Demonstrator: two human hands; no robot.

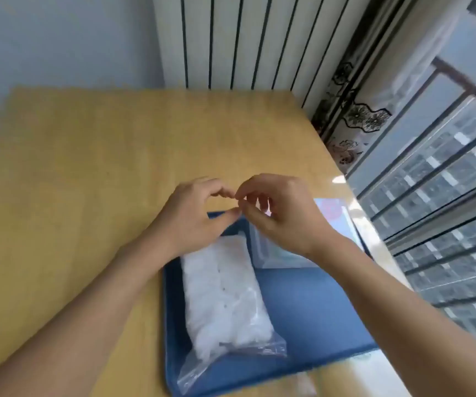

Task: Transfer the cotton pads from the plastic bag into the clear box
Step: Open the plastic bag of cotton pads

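Note:
A clear zip plastic bag [225,299] stuffed with white cotton pads lies lengthwise on a blue tray [317,310]. Its far end reaches up under my hands. My left hand [196,216] and my right hand [279,213] meet fingertip to fingertip above that far end. Each pinches with thumb and forefinger at what looks like the bag's thin plastic edge, which is hard to make out. The clear box [345,224] stands on the tray's far right corner, partly hidden behind my right hand and wrist.
The tray sits at the right side of a yellow wooden table [73,167]. A white radiator [245,41] stands beyond the table's far edge. A barred window [445,196] runs close along the right.

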